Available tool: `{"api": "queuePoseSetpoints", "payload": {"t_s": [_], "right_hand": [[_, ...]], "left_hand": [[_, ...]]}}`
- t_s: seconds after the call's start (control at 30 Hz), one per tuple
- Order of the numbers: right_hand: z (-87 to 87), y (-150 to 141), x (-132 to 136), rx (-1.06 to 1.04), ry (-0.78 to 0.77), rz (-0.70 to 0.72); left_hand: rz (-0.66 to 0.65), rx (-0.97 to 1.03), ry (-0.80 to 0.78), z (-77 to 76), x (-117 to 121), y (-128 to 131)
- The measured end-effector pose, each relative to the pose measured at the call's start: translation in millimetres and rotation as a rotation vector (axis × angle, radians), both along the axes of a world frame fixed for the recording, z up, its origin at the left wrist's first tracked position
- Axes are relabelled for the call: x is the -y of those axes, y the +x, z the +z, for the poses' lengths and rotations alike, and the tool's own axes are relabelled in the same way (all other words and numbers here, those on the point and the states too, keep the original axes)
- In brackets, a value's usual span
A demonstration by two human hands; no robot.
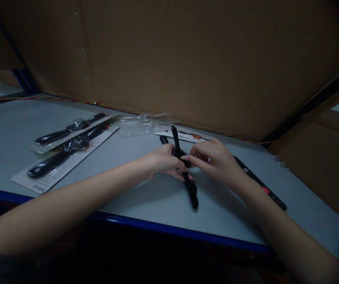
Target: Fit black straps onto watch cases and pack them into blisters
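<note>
Gripping a black watch strap [190, 193], left hand [166, 161] curled, right hand [213, 158] pinching, its middle hidden

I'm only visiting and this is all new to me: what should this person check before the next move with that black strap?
Grip: the left hand and right hand both hold the black strap: ok.
Its fastening: hidden by fingers: cannot tell.
Red-marked black strap: touching the right wrist or apart: cannot tell.
Carded straps: lying left, apart from the hands: ok.
Clear plastic sleeve: lying behind, apart from the hands: ok.
</note>
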State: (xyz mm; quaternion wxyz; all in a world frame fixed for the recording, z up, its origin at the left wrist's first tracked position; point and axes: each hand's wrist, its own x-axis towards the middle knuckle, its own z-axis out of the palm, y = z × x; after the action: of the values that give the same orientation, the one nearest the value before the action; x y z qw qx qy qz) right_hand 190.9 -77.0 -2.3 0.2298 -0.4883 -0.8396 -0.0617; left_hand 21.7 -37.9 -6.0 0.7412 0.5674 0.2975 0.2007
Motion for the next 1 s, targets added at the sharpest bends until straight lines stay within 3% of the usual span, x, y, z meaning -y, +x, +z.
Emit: {"api": "queuePoseSetpoints", "payload": {"t_s": [0.27, 0.43, 0.53, 0.63, 0.77, 0.87, 1.0], "right_hand": [[6.8, -1.4, 8.6, -0.354, -0.116, 0.038], [9.8, 7.5, 5.6, -0.136, -0.118, 0.109], [4.7, 5.7, 2.2, -0.053, -0.056, 0.043], [-0.5, -1.7, 2.6, -0.051, -0.028, 0.000], [-1.0, -9.1, 7.1, -0.175, -0.130, 0.046], [1.8, -6.0, 7.9, -0.257, -0.123, 0.030], [2.9, 1.0, 4.6, -0.157, -0.070, 0.040]], "left_hand": [[0.030, 0.030, 0.029, 1.2, -0.3, -1.0], [0.054, -0.016, 0.030, 5.5, 2.8, -1.6], [0.024, -0.023, 0.021, 3.1, 1.8, -0.4], [0.009, -0.017, 0.030, 0.3, -0.7, 0.5], [0.039, -0.037, 0.061, 2.2, -1.6, 0.3], [0.055, -0.045, 0.038, 5.6, 0.0, -0.9], [0.049, -0.025, 0.016, 6.3, 1.8, -2.4]]}}
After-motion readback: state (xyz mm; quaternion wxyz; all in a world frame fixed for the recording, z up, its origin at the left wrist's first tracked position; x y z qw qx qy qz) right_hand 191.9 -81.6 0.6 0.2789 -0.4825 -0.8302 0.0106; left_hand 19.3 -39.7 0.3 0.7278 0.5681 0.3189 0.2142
